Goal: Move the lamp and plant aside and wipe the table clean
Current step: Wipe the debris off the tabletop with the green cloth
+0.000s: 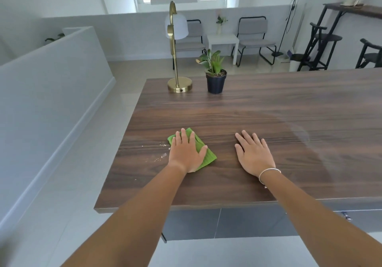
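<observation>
A brass lamp [179,85] with a white shade stands at the far left corner of the dark wooden table [268,109]. Right beside it is a small green plant in a black pot [215,83]. My left hand [187,152] lies flat on a folded green cloth [207,158], pressing it onto the table near the front left. Pale crumbs [159,152] are scattered just left of the cloth. My right hand [253,154] rests palm down on the bare wood, fingers spread, holding nothing.
The table's left edge drops to a tiled floor beside a low white wall [51,76]. Behind the table are two grey chairs [255,39], a small white side table [223,41] and black stools [322,45] at the right.
</observation>
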Demonstrator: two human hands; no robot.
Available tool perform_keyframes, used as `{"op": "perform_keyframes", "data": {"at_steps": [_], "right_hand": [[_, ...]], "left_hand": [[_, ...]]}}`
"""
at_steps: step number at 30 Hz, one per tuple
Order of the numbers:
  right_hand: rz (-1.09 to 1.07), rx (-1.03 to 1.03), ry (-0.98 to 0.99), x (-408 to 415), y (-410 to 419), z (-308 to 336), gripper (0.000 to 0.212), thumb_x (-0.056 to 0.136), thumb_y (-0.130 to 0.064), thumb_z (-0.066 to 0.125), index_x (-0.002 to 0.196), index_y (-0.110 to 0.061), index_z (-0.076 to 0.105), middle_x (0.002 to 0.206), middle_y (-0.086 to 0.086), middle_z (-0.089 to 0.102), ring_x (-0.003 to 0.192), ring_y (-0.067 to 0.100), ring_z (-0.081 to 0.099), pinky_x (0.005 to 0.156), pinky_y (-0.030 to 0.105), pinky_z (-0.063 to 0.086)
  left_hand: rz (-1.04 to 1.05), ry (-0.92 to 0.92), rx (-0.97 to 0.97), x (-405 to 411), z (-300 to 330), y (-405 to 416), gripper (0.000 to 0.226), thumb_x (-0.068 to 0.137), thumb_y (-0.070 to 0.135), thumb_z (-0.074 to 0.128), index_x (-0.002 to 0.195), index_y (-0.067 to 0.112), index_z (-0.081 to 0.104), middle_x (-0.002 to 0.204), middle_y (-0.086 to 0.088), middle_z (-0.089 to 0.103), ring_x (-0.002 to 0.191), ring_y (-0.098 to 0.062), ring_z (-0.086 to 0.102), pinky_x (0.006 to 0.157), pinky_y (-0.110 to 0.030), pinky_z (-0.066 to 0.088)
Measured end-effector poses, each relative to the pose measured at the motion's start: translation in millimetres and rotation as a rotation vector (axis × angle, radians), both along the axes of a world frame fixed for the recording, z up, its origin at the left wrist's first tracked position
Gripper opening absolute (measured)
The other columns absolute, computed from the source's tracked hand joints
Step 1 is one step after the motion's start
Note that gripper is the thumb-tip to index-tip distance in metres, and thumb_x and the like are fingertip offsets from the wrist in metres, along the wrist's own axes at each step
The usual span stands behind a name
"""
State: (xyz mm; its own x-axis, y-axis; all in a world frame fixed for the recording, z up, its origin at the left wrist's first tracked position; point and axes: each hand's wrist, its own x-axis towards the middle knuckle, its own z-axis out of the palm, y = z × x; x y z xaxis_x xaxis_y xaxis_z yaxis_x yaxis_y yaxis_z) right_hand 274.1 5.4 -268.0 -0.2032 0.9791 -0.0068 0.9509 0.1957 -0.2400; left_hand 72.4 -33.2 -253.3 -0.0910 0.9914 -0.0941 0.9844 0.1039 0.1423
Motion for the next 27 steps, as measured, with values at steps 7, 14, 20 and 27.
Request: {"op": "perform_keyframes", "data": {"at_steps": [7, 14, 20, 27], "right_hand": [[0.007, -0.013, 0.005, 5.8, -2.5, -0.7, 0.051, 0.098, -0.038, 0.021, 0.147, -0.027, 0.019, 0.159, -0.003, 0.013, 0.146, 0.025, 0.01, 0.119, 0.042, 0.007], [0.011, 0.005, -0.003, 3.5, -2.2, -0.5, 0.051, 0.097, -0.037, 0.022, 0.147, -0.027, 0.02, 0.158, -0.003, 0.014, 0.146, 0.026, 0.011, 0.119, 0.043, 0.008], [0.005, 0.017, -0.025, 2.1, -0.3, -2.0, 0.05, 0.097, -0.037, 0.022, 0.147, -0.027, 0.019, 0.158, -0.003, 0.014, 0.146, 0.026, 0.011, 0.119, 0.042, 0.009], [0.01, -0.007, -0.04, 1.9, -2.1, -2.1, 0.05, 0.097, -0.036, 0.024, 0.146, -0.026, 0.021, 0.158, -0.002, 0.015, 0.145, 0.027, 0.012, 0.118, 0.044, 0.01]], "left_hand": [[0.066, 0.082, 0.004, -61.9, -3.6, -38.9, 0.07, 0.093, 0.053, 0.019, 0.147, 0.011, 0.005, 0.157, -0.021, 0.0, 0.144, -0.036, 0.002, 0.119, -0.044, 0.006], [0.185, 0.065, 0.007, -106.5, 2.0, -43.4, 0.069, 0.093, 0.053, 0.02, 0.147, 0.012, 0.007, 0.157, -0.017, 0.001, 0.145, -0.034, 0.001, 0.119, -0.043, 0.005], [0.129, 0.053, 0.038, -62.7, 0.1, -6.8, 0.072, 0.092, 0.055, 0.02, 0.147, 0.009, 0.007, 0.157, -0.02, 0.0, 0.144, -0.036, 0.0, 0.119, -0.044, 0.002], [0.064, 0.012, 0.069, -92.5, -7.9, -46.7, 0.071, 0.091, 0.057, 0.025, 0.147, 0.016, 0.01, 0.158, -0.014, 0.001, 0.145, -0.031, 0.0, 0.118, -0.041, 0.001]]}}
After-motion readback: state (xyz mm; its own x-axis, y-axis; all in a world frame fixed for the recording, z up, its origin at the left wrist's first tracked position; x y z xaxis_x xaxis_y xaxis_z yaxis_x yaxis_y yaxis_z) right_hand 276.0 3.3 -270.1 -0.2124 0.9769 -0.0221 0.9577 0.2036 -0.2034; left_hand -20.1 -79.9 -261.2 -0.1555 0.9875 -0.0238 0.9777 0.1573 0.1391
